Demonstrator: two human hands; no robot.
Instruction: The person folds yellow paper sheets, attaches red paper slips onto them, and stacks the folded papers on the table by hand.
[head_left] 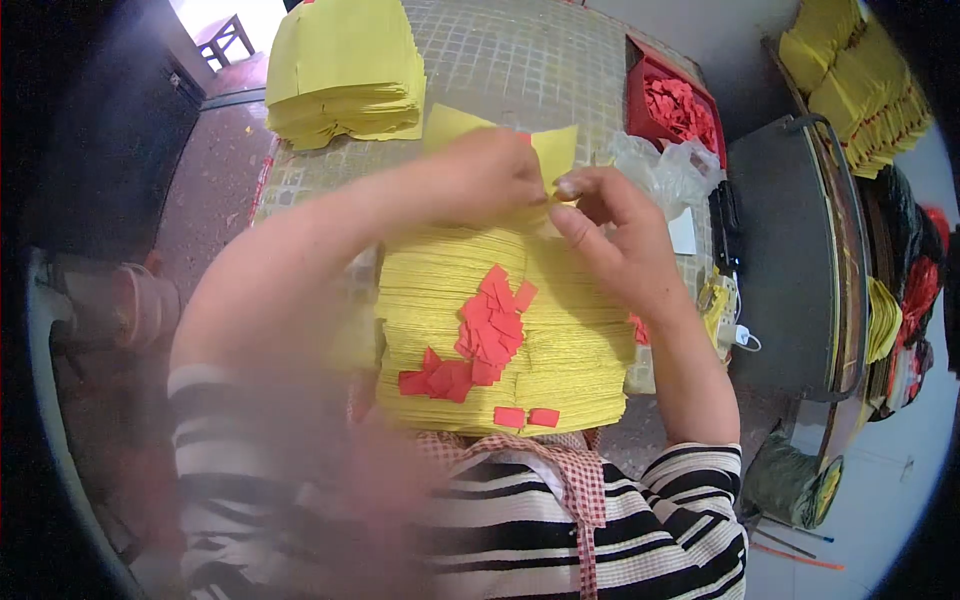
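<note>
My left hand [490,172] is over a yellow sheet [556,155] at the far end of a thick stack of yellow paper [440,290]. Its fingers are closed, and what they pinch is too small to make out. Close by on the right, my right hand [620,225] has its thumb and curled fingertips nearly together at the sheet's edge. Small red paper pieces [490,330] lie in a loose heap on the stack, with two more near its front edge. A bit of red shows on the yellow sheet between the hands.
Another yellow paper stack [345,75] stands at the back left of the table [490,50]. A red box [645,115] with red pieces and a clear plastic bag [665,170] are at the back right. Beyond the right arm is a grey cabinet [780,260]; more yellow bundles [850,80] lie above.
</note>
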